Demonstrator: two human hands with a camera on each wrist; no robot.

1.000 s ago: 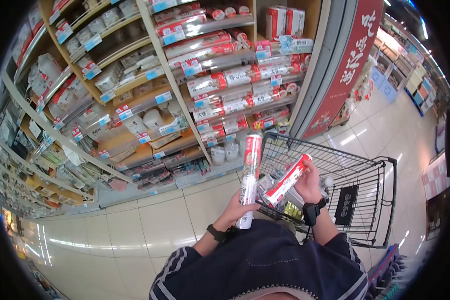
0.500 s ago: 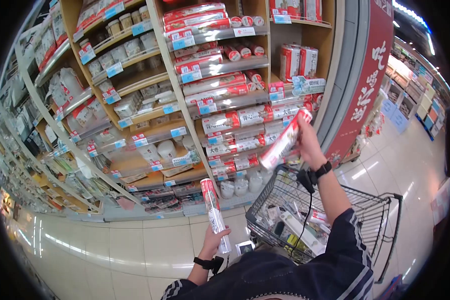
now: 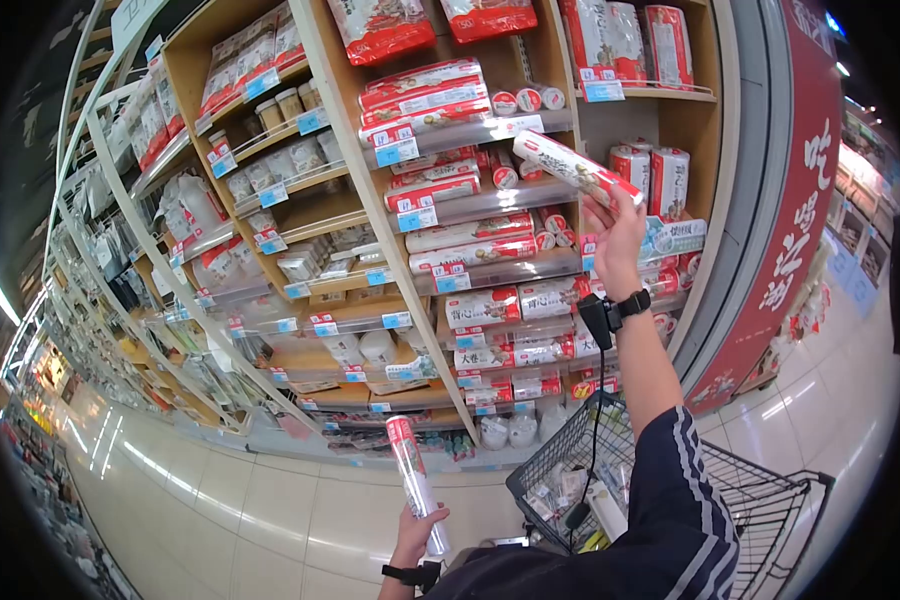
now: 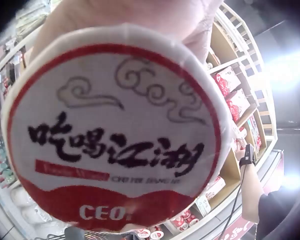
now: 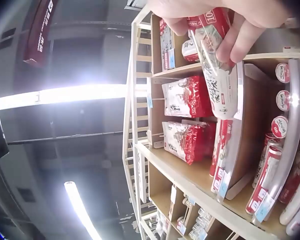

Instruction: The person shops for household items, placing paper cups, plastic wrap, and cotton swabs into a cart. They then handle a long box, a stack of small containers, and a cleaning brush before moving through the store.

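In a shop aisle, before a tall light-wood shelf unit with pale uprights (image 3: 425, 360), a person holds two red-and-white printed cylindrical rolls in film wrap, one in each hand. The right hand (image 3: 618, 225) reaches up, fingers and thumb clamped about the red end of the upper roll (image 3: 570, 168), leaving its white end slanting toward the shelves; whether that end touches them cannot be told. The end grip probably keeps most of the printed wrapper uncovered.

Lower down, the left hand (image 3: 415, 535) is closed around the base of a second roll (image 3: 413, 475), which leans slightly over the floor, red end uppermost, its flat printed base facing the wrist camera. Held low, it seems to be kept out of the other arm's way.

Similar rolls (image 3: 425, 90) lie on their sides, some with round ends outward, behind see-through plastic shelf lips (image 3: 520, 272) that likely stop them rolling off; blue-and-white price tags (image 3: 398, 152) face the aisle for easy reading. Close beside the person, a black wire shopping cart (image 3: 760, 490) carries mixed packaged goods (image 3: 602, 508), leaving both hands free for the rolls.
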